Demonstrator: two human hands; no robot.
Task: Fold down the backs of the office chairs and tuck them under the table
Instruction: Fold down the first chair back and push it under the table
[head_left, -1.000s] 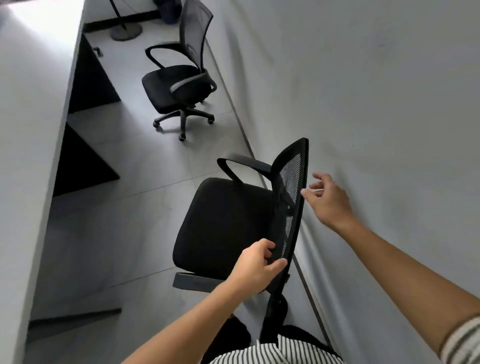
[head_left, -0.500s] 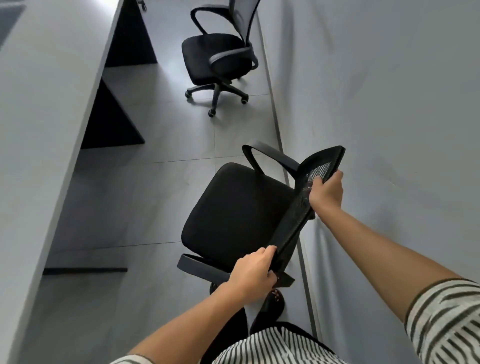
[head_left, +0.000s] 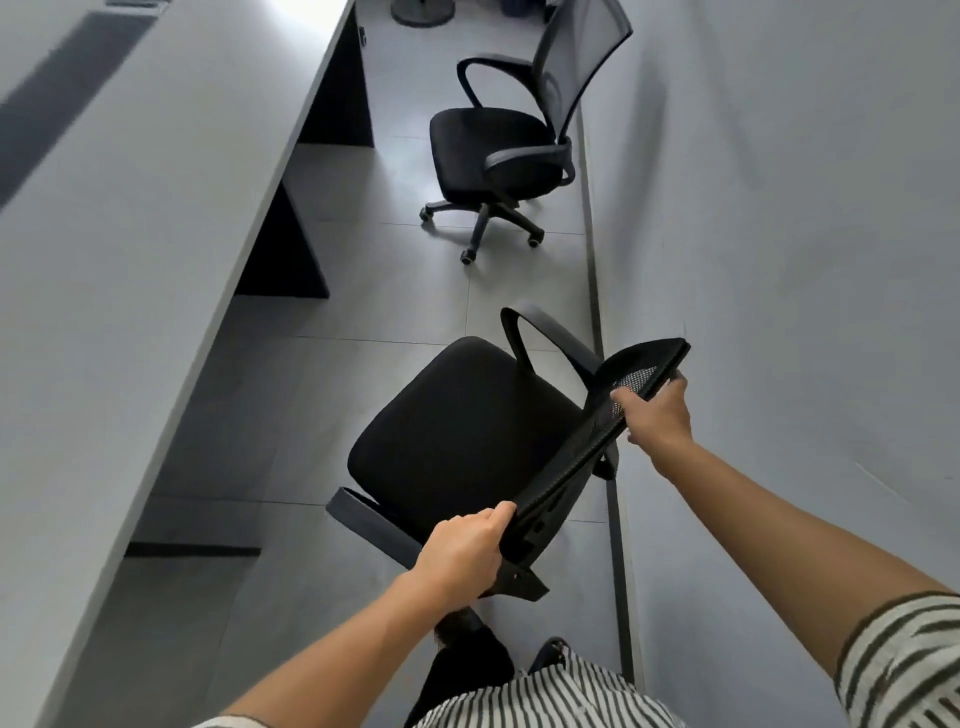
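A black office chair (head_left: 457, 431) stands just in front of me, close to the wall. Its mesh back (head_left: 587, 441) is tilted forward over the seat. My left hand (head_left: 462, 551) grips the near edge of that back, by the hinge bracket. My right hand (head_left: 657, 415) is closed on the back's far top edge. A second black chair (head_left: 493, 150) stands farther along the aisle with its mesh back upright. The long grey table (head_left: 130, 234) runs along the left.
A grey wall (head_left: 779, 260) borders the aisle on the right. Dark table supports (head_left: 291, 249) divide the space beneath the table. A round stand base (head_left: 421, 10) sits on the floor at the far end. My shoes show below the chair.
My right hand went from open beside the chair back to gripping its top edge. The back has swung down from upright toward the seat, and my view has shifted forward.
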